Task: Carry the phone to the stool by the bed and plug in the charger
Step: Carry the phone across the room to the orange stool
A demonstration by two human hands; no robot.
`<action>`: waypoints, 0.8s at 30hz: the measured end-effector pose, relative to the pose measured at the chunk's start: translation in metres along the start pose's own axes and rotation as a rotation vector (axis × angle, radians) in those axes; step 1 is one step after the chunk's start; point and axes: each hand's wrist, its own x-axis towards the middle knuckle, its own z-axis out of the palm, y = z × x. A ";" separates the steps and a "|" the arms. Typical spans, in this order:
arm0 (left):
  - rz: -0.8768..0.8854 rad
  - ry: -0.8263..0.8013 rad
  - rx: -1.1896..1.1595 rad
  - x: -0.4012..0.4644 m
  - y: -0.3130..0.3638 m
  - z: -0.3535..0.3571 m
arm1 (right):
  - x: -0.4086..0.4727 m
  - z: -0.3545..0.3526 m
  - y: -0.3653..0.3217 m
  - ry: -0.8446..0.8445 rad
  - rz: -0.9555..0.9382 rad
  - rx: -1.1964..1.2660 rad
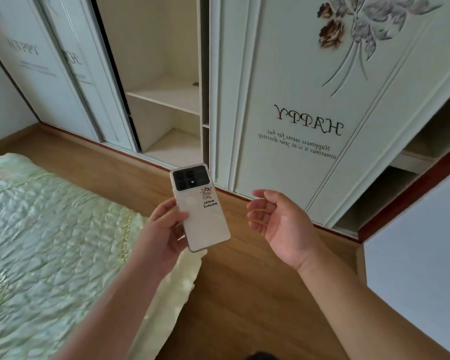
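wooden floor (234,294) below; left hand (164,229) grips the phone (203,211) back-up; right hand (278,222) open, cupped, empty

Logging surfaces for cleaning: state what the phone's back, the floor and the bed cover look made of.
Phone back: smooth pale plastic or glass, faint sheen, printed cartoon. Floor: wood or wood-look laminate, visible grain, matte. Bed cover: quilted fabric, satin-like shine, stitched puckers.
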 end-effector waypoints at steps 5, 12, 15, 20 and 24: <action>-0.043 0.015 0.034 0.076 0.008 0.009 | 0.074 -0.007 -0.012 -0.013 -0.003 0.028; -0.002 0.084 0.078 0.194 0.028 0.049 | 0.218 -0.025 -0.057 -0.097 -0.004 -0.011; 0.005 0.142 0.080 0.248 0.045 0.077 | 0.278 -0.034 -0.081 -0.141 0.023 -0.010; 0.071 0.204 0.064 0.324 0.073 0.122 | 0.363 -0.047 -0.123 -0.204 0.056 -0.036; 0.096 0.236 0.048 0.363 0.088 0.133 | 0.414 -0.047 -0.136 -0.225 0.090 -0.030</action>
